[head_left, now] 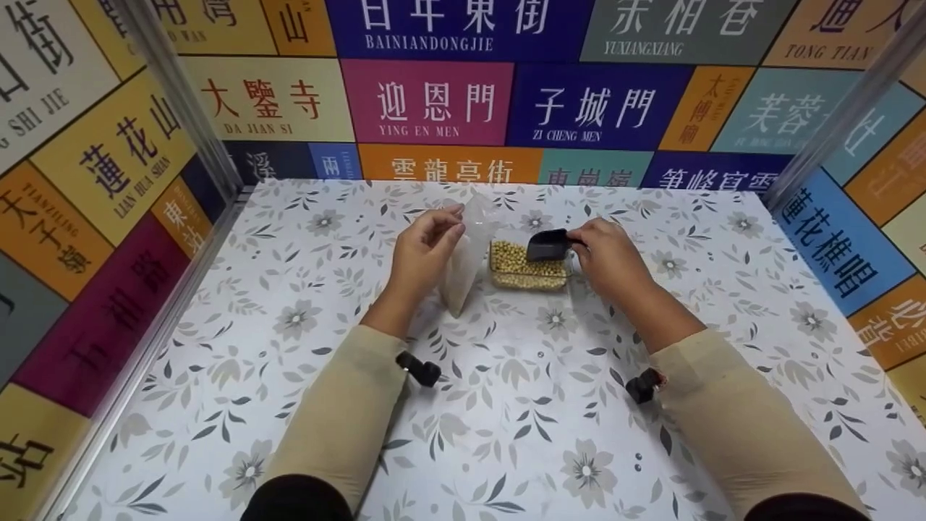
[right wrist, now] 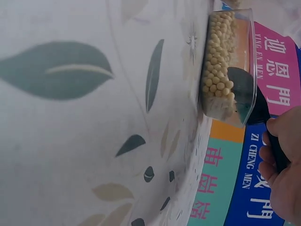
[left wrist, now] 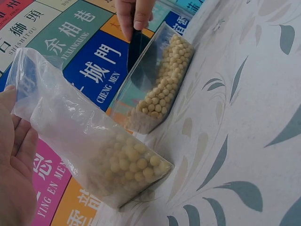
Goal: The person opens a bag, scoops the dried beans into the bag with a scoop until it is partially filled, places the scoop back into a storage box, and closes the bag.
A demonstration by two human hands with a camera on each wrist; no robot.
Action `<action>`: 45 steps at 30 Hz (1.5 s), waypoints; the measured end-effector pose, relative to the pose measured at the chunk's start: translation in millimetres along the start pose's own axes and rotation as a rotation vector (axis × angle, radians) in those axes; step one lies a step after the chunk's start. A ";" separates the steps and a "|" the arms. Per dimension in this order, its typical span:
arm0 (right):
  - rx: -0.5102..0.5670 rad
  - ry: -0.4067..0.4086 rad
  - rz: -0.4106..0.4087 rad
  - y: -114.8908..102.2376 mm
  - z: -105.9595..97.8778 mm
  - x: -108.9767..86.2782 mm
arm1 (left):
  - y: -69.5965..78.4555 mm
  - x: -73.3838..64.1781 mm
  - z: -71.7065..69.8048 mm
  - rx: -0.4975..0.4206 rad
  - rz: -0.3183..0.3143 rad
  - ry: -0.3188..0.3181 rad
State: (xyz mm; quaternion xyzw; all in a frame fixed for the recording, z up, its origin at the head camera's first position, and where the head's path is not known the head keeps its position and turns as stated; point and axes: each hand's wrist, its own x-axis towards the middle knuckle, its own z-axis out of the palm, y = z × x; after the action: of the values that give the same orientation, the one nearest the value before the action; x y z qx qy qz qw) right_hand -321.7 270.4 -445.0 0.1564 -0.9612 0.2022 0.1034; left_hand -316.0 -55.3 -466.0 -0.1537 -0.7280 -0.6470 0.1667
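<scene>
My left hand [head_left: 427, 246] pinches the upper edge of a clear plastic bag [left wrist: 70, 117], which stands on the table with soybeans [left wrist: 134, 162] in its bottom. To the bag's right sits a clear rectangular container [head_left: 532, 278] partly filled with soybeans [right wrist: 218, 56]. The handle of a black scoop [head_left: 548, 244] is in the grip of my right hand [head_left: 608, 250]. The scoop's blade dips inside the container, its tip at the soybeans. How much the blade carries cannot be made out.
A white tablecloth [head_left: 506, 405] with grey flowers and leaves covers the table. Colourful panels with Chinese lettering [head_left: 427, 101] stand behind it and at both sides, joined by metal posts [head_left: 195, 108]. Black wrist-camera mounts [head_left: 419, 369] sit on the sleeves.
</scene>
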 end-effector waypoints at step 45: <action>0.121 -0.234 0.062 -19.6 28.5 19.1 | -1.2 -0.3 1.5 -0.023 0.022 0.001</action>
State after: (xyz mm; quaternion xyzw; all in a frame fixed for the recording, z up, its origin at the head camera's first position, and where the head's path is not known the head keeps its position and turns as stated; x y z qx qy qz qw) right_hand -336.6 236.4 -458.6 0.1551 -0.9572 0.2430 -0.0255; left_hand -316.3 -53.9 -467.4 -0.1631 -0.7186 -0.6537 0.1724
